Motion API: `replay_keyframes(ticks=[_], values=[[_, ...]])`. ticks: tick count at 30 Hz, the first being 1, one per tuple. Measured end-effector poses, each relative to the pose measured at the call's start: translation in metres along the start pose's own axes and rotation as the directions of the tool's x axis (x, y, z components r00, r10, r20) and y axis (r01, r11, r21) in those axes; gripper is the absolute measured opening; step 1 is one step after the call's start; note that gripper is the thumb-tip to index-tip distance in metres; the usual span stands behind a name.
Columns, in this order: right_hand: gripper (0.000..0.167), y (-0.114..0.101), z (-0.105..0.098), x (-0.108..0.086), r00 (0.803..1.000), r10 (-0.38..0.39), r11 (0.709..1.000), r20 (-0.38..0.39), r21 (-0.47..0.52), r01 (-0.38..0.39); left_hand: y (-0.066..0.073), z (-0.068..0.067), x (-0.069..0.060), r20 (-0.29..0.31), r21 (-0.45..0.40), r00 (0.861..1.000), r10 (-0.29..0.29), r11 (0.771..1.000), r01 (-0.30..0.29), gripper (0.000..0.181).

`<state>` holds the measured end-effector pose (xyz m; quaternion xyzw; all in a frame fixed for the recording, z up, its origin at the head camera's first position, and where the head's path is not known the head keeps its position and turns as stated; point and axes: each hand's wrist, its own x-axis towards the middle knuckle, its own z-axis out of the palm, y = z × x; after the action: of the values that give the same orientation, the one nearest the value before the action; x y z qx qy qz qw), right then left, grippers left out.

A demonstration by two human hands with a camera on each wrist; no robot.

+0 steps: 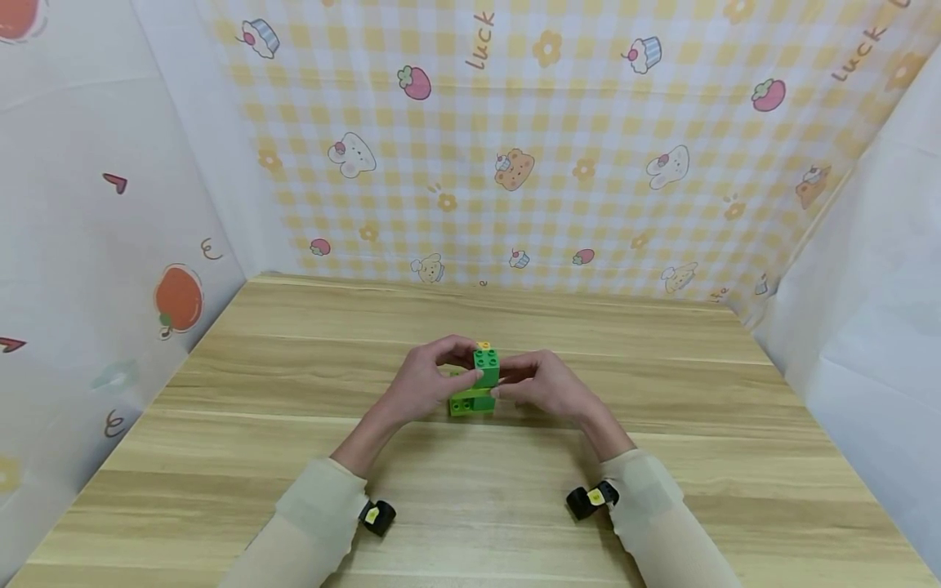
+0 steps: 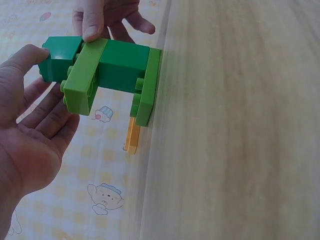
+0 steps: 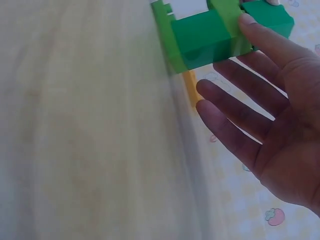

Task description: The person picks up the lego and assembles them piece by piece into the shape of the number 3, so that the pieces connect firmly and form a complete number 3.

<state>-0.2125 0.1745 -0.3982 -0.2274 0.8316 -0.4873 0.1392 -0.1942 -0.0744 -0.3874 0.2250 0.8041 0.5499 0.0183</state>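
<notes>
A stack of toy bricks stands on the table between the hands. My left hand (image 1: 426,382) (image 2: 27,120) pinches the dark green top brick (image 1: 487,377) (image 2: 61,59). Just below it, my right hand (image 1: 555,388) (image 3: 295,112) holds the light green brick (image 2: 84,80) between thumb and fingers. In the left wrist view, studs show in a narrow gap between these two bricks. Another dark green brick (image 2: 122,65) (image 3: 202,37) joins the light green base (image 2: 149,92) (image 3: 172,42). A yellow-orange piece (image 1: 484,345) (image 2: 132,136) (image 3: 191,87) lies beyond the base.
The wooden table (image 1: 485,506) extends around the stack. A yellow checked cloth (image 1: 456,147) hangs behind it, with white printed sheets (image 1: 88,220) at the sides. Black wrist devices (image 1: 378,517) hang at both sleeves.
</notes>
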Motion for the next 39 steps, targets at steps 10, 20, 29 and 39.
replay_keyframes(ticks=[10,20,29,39], values=[[0.044,-0.013,-0.005,-0.003,0.994,-0.062,0.995,-0.089,0.067,0.069,-0.002,0.001,0.001,-0.001,0.021,0.999,0.053,0.998,-0.053,0.029],[0.039,-0.017,-0.005,-0.003,0.992,-0.088,0.993,-0.091,0.070,0.094,-0.001,0.001,0.001,0.012,0.043,1.000,0.018,0.999,-0.019,0.040],[0.036,-0.015,-0.005,-0.001,0.992,-0.088,0.994,-0.095,0.059,0.094,-0.002,0.002,0.000,0.048,0.147,0.999,-0.001,0.989,-0.006,0.053],[0.035,-0.015,-0.006,-0.001,0.992,-0.077,0.994,-0.096,0.073,0.084,-0.003,0.003,0.000,0.028,0.161,0.999,-0.016,0.987,0.011,0.046]])
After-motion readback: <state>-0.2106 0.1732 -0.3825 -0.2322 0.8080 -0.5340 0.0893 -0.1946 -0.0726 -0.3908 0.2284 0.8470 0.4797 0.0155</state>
